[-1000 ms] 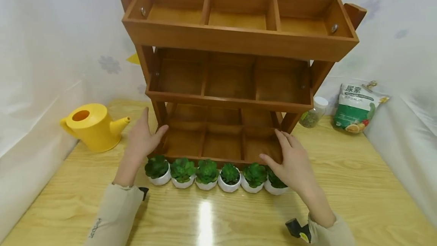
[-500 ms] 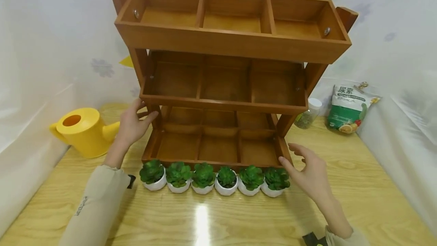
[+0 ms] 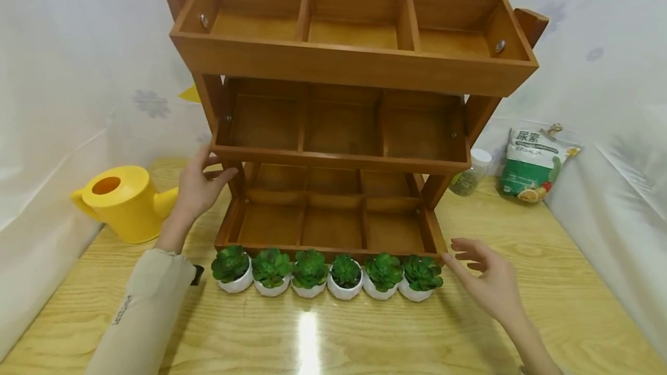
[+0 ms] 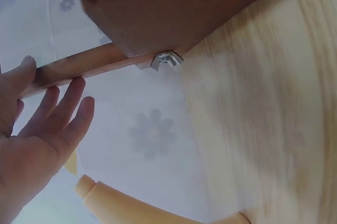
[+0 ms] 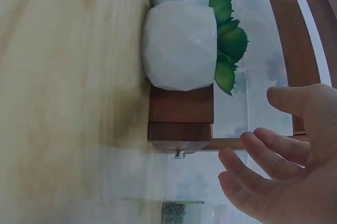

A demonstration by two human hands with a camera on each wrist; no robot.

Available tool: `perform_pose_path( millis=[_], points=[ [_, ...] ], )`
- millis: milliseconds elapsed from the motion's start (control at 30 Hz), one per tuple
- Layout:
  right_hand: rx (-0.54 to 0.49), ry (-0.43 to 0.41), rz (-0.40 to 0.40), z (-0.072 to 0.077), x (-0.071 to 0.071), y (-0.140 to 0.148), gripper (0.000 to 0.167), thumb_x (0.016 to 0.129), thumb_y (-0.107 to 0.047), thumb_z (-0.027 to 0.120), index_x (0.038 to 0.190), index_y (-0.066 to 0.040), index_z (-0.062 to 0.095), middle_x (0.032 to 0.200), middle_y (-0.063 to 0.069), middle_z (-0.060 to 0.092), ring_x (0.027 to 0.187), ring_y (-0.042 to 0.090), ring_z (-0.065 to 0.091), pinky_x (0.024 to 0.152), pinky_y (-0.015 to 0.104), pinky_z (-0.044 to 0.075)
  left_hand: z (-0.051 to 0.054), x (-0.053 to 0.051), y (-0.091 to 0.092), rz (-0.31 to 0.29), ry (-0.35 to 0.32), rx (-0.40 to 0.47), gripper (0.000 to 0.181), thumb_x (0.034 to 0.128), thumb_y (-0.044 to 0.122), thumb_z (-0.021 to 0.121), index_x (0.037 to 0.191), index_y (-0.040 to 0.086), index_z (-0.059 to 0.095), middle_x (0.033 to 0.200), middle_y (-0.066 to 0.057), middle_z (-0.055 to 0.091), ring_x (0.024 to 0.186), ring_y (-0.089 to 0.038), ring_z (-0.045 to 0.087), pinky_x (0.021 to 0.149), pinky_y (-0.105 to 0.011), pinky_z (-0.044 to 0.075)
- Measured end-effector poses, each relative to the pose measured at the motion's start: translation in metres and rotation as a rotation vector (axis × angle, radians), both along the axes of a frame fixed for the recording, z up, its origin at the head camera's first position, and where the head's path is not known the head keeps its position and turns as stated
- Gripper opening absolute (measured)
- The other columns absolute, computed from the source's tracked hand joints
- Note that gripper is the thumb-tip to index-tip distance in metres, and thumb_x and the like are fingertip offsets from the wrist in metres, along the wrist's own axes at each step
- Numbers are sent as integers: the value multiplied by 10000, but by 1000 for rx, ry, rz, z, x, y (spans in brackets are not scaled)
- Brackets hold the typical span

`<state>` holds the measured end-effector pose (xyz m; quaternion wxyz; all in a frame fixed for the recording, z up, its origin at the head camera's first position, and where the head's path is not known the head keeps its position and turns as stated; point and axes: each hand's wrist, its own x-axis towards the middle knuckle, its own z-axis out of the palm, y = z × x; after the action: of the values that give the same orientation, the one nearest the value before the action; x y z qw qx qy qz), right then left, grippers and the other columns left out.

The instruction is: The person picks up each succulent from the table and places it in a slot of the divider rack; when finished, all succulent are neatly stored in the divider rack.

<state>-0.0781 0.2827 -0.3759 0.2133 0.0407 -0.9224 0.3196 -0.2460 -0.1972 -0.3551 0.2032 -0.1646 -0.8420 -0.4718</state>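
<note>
A brown wooden rack (image 3: 354, 59) with three tiers of compartments stands on the table. My left hand (image 3: 195, 187) is at its left side post; in the left wrist view the thumb and fingertips of that hand (image 4: 42, 129) lie on opposite edges of the post (image 4: 79, 65), gripping it. Several green succulents in white pots (image 3: 344, 282) form a row along the bottom tier's front. Beside the rack's lower right corner is my right hand (image 3: 490, 282), fingers spread and slightly bent. The right wrist view has this hand (image 5: 289, 166) holding nothing, near the end pot (image 5: 181, 47).
A yellow watering can (image 3: 125, 204) stands left of the rack, near my left forearm. At the back right are a lidded clear jar (image 3: 471, 173) and a green and white bag (image 3: 534, 166) with a clip. White patterned sheeting (image 3: 599, 16) surrounds the wooden table (image 3: 260, 334).
My left hand has moved up and left onto the side post. From over the bottom tier's right end, my right hand has shifted right and down, uncovering the end pot.
</note>
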Motion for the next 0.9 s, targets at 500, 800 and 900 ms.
perform_pose_path(
  millis=[500, 800, 900],
  points=[
    [-33, -146, 112, -11, 9, -3, 360, 828, -177, 766, 1147, -56, 652, 990, 42, 705, 844, 127, 664, 688, 234, 536, -1, 4, 1, 71, 1, -34, 552, 902, 95, 665, 1418, 93, 470, 1369, -183, 517, 1045, -408, 622, 790, -494, 522],
    [7, -362, 134, -13, 7, -11, 707, 680, -407, 856, 1231, -58, 583, 1124, 125, 644, 895, 228, 646, 706, 353, 544, 0, 4, 2, 72, -20, -37, 561, 905, 97, 661, 1428, 99, 458, 1386, -184, 502, 1058, -411, 617, 784, -483, 524],
    [-5, -371, 134, -14, 6, -15, 739, 656, -409, 870, 1227, -46, 571, 1145, 154, 631, 919, 270, 642, 713, 382, 548, -1, 4, 1, 69, -27, -39, 560, 909, 110, 660, 1431, 102, 456, 1392, -180, 497, 1051, -403, 624, 779, -468, 525]
  ],
)
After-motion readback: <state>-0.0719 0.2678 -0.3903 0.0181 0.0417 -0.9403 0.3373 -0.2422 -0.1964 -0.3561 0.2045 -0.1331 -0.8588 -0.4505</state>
